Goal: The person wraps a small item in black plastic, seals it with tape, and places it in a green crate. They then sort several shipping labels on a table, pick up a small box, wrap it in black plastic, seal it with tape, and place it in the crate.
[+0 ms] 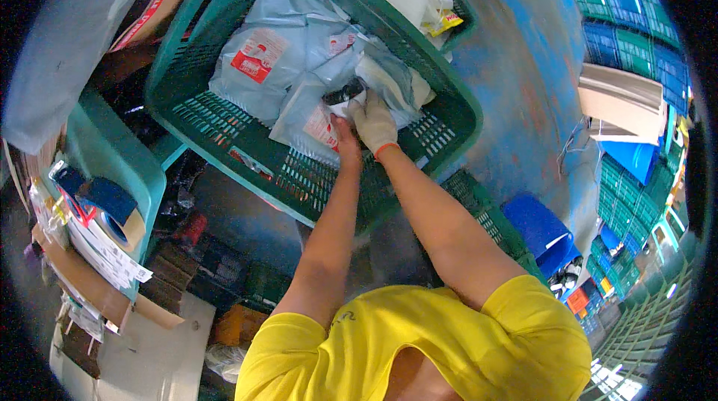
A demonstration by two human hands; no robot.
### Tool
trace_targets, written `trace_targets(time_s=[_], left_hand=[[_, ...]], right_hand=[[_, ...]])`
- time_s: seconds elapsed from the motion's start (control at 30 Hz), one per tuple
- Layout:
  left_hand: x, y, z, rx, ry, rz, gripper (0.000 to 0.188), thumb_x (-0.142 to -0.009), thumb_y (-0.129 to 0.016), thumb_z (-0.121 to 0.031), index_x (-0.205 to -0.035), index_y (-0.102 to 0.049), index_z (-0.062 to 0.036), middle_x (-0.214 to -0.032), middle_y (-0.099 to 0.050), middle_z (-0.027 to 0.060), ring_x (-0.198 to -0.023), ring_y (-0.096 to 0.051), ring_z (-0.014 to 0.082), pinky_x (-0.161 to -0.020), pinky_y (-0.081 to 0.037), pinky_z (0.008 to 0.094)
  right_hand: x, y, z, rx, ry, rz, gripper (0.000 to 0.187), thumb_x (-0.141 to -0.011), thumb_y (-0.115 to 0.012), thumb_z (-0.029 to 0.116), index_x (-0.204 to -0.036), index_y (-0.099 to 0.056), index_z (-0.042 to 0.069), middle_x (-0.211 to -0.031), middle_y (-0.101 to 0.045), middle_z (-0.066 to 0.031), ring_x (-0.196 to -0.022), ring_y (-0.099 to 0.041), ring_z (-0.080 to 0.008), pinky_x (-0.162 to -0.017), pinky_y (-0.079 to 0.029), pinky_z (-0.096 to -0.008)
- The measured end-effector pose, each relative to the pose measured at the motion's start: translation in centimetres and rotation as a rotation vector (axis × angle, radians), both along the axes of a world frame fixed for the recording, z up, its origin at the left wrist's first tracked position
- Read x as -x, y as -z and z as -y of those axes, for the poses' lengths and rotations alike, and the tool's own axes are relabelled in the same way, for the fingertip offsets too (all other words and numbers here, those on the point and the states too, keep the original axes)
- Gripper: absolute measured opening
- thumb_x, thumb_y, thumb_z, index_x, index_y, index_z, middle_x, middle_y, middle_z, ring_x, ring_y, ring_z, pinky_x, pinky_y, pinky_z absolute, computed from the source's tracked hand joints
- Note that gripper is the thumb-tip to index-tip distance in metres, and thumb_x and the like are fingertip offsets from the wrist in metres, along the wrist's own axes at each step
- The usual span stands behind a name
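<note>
Inside a green basket (470,113), just ahead of close-set hands: small black object (344,92), long axis running crosswise, nearer to gloved right hand (375,124); bare left hand (348,147) against pale parcel (295,113); firmness of either grip impossible to make out.

Your left arm (332,236) and right arm (443,223) stretch forward from your body, angling inward so they draw close together at the far end. Your left hand (346,141) is bare, its fingers partly hidden. Just beside it, your right hand (373,120) wears a pale glove (380,132) with an orange cuff (387,148).
</note>
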State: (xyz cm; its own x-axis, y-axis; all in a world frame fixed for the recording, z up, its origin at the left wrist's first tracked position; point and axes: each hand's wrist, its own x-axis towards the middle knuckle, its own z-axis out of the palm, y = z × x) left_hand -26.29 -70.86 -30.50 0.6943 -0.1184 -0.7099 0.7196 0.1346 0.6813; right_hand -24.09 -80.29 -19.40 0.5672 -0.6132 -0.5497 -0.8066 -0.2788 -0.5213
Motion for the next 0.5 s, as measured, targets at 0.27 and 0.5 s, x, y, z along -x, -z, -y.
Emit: trace_targets(time_s=[0.27,0.5], left_hand=[[-3.3,-8.1,-1.9,0.342,-0.059,-0.179,0.069,-0.094,-0.029,-0.058,-0.133,-0.041,-0.0024,-0.134,-0.044,0.0086,-0.122,-0.042,0.0219,-0.105,-0.029,0.0340],[-4.7,-23.3,-11.2,-0.167,0.562,0.435,0.063,-0.098,-0.031,-0.044,-0.141,-0.024,0.0012,-0.142,-0.033,0.0166,-0.133,-0.028,0.0278,-0.109,-0.022,0.0326]], right_hand=[[-0.8,-7.1,-0.6,0.064,-0.310,0.094,0.072,-0.079,-0.059,0.048,-0.130,-0.041,0.000,-0.118,-0.053,-0.0265,-0.107,-0.053,-0.0401,-0.092,-0.042,-0.0438],[2.9,-15.4,-5.5,-0.626,0.135,0.321,0.071,-0.075,-0.064,0.028,-0.133,-0.034,-0.001,-0.120,-0.053,-0.0141,-0.108,-0.052,-0.0243,-0.094,-0.041,-0.0339]])
